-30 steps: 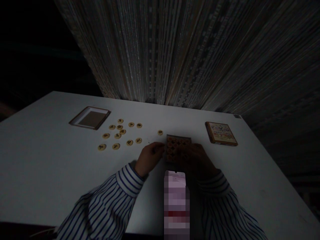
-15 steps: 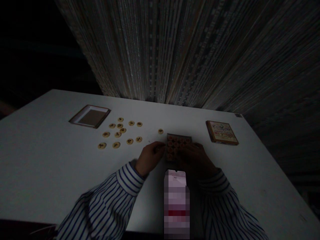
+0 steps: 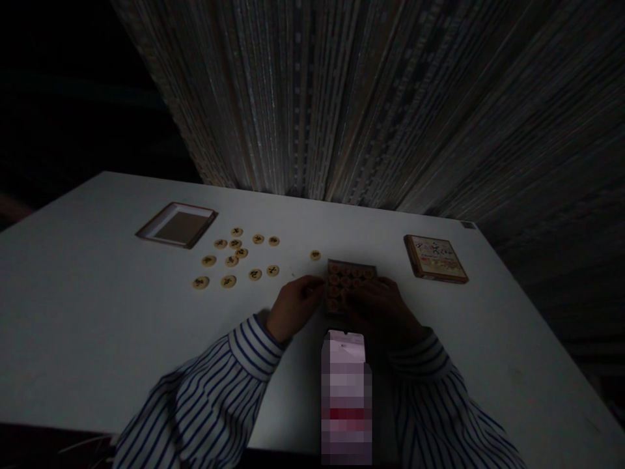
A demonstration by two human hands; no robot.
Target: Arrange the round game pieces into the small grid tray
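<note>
A small open box of round Chinese chess pieces stands on the table in front of me, in shadow. The pieces sit in rows and fill the part of the box I can see. My left hand is at the box's left side, its fingers curled and closed against that edge. Over the lower right of the box lies my right hand, bent fingers down on the pieces. It hides that corner, and what its fingertips hold is too dark to tell. One loose piece lies just beyond the box's left corner.
Several loose Chinese chess pieces are scattered on the white table to the left. An open box lid or tray lies behind them. A printed box rests at the right. A striped curtain hangs beyond the far edge.
The view has shifted very slightly. Both hands keep their places at the box, and the loose pieces have not moved.
</note>
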